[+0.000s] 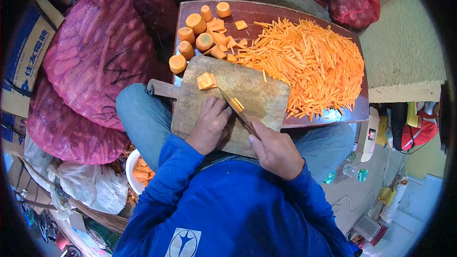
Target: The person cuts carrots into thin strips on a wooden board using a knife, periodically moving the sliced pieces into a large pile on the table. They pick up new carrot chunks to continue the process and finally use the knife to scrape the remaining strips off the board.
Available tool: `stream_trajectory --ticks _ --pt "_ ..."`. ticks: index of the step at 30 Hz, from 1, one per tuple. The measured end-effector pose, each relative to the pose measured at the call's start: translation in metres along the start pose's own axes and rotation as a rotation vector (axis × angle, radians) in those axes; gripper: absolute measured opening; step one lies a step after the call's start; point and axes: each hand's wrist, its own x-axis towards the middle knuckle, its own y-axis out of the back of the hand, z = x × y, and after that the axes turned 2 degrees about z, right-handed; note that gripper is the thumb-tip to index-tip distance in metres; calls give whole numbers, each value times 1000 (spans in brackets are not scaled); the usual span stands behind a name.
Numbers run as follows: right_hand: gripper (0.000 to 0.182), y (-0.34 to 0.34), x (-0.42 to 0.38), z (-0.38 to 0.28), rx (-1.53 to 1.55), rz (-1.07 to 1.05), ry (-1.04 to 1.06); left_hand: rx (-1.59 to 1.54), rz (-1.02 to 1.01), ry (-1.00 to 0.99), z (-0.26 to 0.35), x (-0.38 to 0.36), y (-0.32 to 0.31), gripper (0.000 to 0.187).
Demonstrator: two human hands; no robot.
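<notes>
My right hand [276, 151] grips a knife [249, 126], its blade slanting up and left over a worn wooden cutting board [266, 93]. A few carrot sticks [237, 104] lie along the blade. Left of the blade, my left hand [209, 126] presses down on the board with fingers curled together; whatever is under its fingertips is hidden. Just beyond those fingers sits a small stack of carrot slices [206, 81]. The board rests across my lap and the edge of a dark red table [190, 12], its handle [163, 88] pointing left.
A big heap of carrot sticks [314, 62] covers the table's right side. Carrot chunks [195, 23] and offcuts stand at its left. Purple mesh sacks [100, 52] crowd the left. A white bowl [133, 173] of carrot pieces sits low beside my left leg.
</notes>
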Motion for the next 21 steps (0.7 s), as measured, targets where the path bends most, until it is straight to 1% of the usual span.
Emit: stream_trajectory --ticks 3,6,8,10,11,12,15,18,20,21 --pt "35 2 -5 1 -4 -41 -26 -25 49 9 3 3 -1 47" --pt "34 -4 -2 6 -2 13 3 20 44 62 6 2 -2 46" --pt "35 -2 2 4 10 -35 -22 22 33 62 7 1 0 45" --pt "35 3 -7 -1 13 -27 -12 28 25 61 4 2 1 44" --pt "36 6 -10 -2 12 -31 -2 14 55 46 3 2 -2 44" --pt "36 3 -8 1 9 -40 -2 -1 84 35 4 1 -4 44" --pt "36 -4 -5 11 -15 -25 -19 17 79 53 5 1 -4 44" --pt "37 -1 -1 8 -28 -23 26 34 88 58 7 1 2 43" --pt "37 7 -5 2 -4 -70 -44 47 79 69 10 4 7 43" --pt "37 3 -4 4 -4 -78 -44 53 66 84 12 3 8 43"
